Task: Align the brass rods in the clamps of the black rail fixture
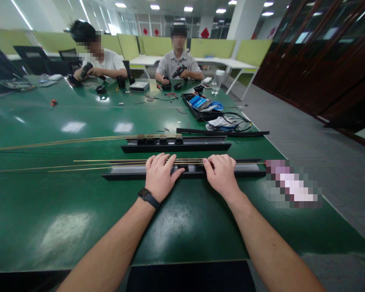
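A long black channel with a silvery inside lies across the green table before me. Thin brass-coloured rods run along it and stick out far past its left end. My left hand is laid over the channel and rods, fingers bent across the far side and thumb stretched towards a small black block inside. My right hand is closed at the channel's right half, its thumb and curled fingers at the rods. Its fingertips are partly hidden. Behind lies a second channel with several black blocks and more rods.
A black strip lies farther back, near a black tray with blue packets and a cable. A blurred-out item is by the right table edge. Two people sit opposite, holding power drills. A clear cup stands there.
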The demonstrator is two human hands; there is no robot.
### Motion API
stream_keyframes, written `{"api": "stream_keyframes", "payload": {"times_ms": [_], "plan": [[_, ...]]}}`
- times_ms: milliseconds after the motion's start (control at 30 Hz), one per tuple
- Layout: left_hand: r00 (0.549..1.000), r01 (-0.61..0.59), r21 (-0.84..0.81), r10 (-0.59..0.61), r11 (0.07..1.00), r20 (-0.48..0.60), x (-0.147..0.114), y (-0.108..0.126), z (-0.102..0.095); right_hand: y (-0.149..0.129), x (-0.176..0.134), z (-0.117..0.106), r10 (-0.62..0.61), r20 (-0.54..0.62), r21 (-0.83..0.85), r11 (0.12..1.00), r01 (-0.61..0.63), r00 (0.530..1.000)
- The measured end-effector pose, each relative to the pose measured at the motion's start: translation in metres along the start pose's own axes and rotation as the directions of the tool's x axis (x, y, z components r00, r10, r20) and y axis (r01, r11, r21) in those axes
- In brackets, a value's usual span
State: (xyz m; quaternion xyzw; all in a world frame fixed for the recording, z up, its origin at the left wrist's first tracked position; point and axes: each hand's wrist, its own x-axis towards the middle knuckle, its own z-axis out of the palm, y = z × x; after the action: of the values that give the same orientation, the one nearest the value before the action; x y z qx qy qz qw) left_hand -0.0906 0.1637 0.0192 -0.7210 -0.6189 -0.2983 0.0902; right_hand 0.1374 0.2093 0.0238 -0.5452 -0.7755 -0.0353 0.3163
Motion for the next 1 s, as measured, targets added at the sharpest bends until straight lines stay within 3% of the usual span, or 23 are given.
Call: {"api": "stream_keyframes", "payload": {"times_ms": [1000], "plan": [[1.000, -0.008, 0.003, 0.008, 1.000, -0.007, -0.0008, -0.0002, 0.0005, 0.0007, -0.0007, -0.0001, -0.004, 0.002, -0.018, 1.000, 0.004, 1.000]]}}
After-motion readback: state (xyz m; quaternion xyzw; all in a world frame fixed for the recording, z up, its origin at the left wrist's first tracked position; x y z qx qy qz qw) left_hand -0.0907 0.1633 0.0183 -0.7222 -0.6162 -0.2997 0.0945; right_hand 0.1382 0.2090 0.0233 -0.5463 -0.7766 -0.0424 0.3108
